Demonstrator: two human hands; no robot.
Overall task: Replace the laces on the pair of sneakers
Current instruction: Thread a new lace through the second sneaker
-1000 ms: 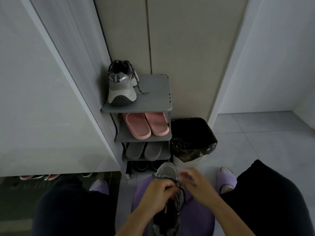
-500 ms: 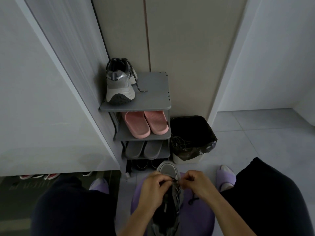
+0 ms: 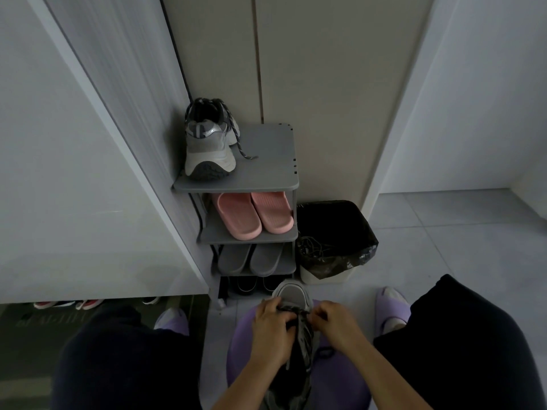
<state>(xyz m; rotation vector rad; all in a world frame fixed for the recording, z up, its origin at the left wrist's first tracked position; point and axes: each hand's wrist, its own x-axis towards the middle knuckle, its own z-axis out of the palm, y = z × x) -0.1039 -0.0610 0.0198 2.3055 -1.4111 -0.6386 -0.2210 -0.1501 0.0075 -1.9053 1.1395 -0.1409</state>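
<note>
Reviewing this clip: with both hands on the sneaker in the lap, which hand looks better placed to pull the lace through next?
Probably the right hand: its fingertips pinch at the lace near the sneaker toe end, with open space beside it. The left hand wraps over the upper, apparently steadying the shoe.

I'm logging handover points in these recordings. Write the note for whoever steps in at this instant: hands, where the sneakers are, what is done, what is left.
Left hand: gripping the sneaker in the lap, toe pointing away.
Right hand: pinching the dark lace at the eyelets.
Second sneaker: on the rack's top shelf, heel toward the camera, dark lace threaded, one end loose on the shelf.
Done: cannot tell which lace is new.
Left: finish threading the lap shoe, then check the shelf one.
</note>
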